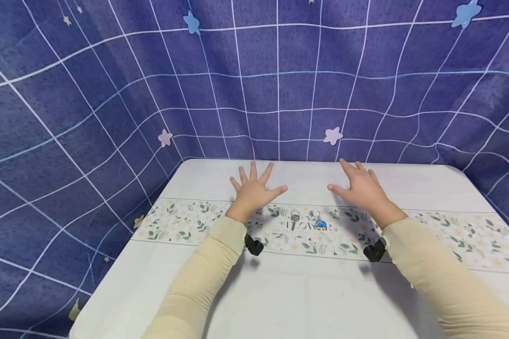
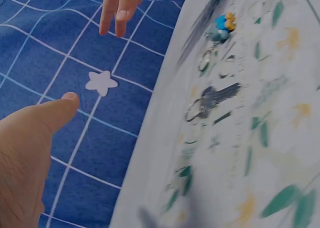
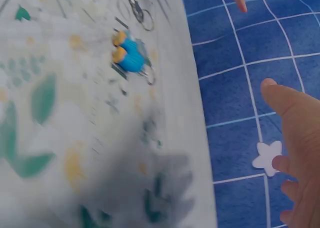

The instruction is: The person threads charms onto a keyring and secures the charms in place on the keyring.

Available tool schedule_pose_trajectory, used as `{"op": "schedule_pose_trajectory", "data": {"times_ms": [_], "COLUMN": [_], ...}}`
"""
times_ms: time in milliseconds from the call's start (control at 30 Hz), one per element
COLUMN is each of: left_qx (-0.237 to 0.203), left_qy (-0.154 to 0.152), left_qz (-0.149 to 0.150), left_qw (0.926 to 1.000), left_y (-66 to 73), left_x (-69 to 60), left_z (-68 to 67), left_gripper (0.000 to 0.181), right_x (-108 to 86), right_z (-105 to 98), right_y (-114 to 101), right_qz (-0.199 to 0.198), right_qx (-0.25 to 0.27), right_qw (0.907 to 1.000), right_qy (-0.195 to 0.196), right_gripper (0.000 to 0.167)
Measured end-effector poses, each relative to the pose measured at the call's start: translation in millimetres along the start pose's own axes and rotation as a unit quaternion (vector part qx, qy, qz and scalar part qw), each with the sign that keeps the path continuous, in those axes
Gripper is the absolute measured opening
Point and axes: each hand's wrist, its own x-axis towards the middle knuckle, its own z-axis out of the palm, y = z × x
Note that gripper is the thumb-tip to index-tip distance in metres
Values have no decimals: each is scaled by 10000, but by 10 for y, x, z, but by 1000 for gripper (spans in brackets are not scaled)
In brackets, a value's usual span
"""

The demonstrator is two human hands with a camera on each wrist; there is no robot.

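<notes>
A key (image 1: 294,220) with a metal ring lies on the floral strip of the table. Just right of it is a small blue and yellow figure keychain (image 1: 320,223) with its own ring. My left hand (image 1: 253,192) is held above the table, left of the key, its fingers spread and holding nothing. On the other side, my right hand (image 1: 360,186) hovers with fingers extended, also holding nothing. In the left wrist view the key (image 2: 217,99) and the keychain (image 2: 223,27) lie apart. The right wrist view shows the keychain (image 3: 130,55) closer, with the key's ring beyond it.
A white cloth (image 1: 297,292) covers the table, crossed by a floral strip (image 1: 174,219) with printed lettering. Behind and to the left hangs a blue grid-patterned curtain (image 1: 254,89) with star shapes. Black straps with small devices (image 1: 253,246) sit at both wrists.
</notes>
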Motion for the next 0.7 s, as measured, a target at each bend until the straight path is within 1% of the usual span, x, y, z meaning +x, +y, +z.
{"op": "schedule_pose_trajectory", "data": {"times_ms": [167,467,600,700], "left_qx": [83,-148,-275,-367], "left_qy": [-212,-302,-358,-457], "left_qz": [52,133,168,205], "left_qw": [9997,9993,9988,9981], "left_y": [9,56,82,101], "left_x": [-5,-43,-61,-74], "left_z": [175,452,535,584], "left_gripper": [91,88,86,84], "right_x": [-35,-102,-139,-175], "right_z": [223,530,641,706], "right_y": [18,24,-1,-27], "right_qz": [-141,-74,-207,-318], "right_qx": [284,582,719,893], "right_qw": [9995,9983,9971,9952], "right_qy": [92,-31,-146,-240], "right_gripper": [89,84,75,64]}}
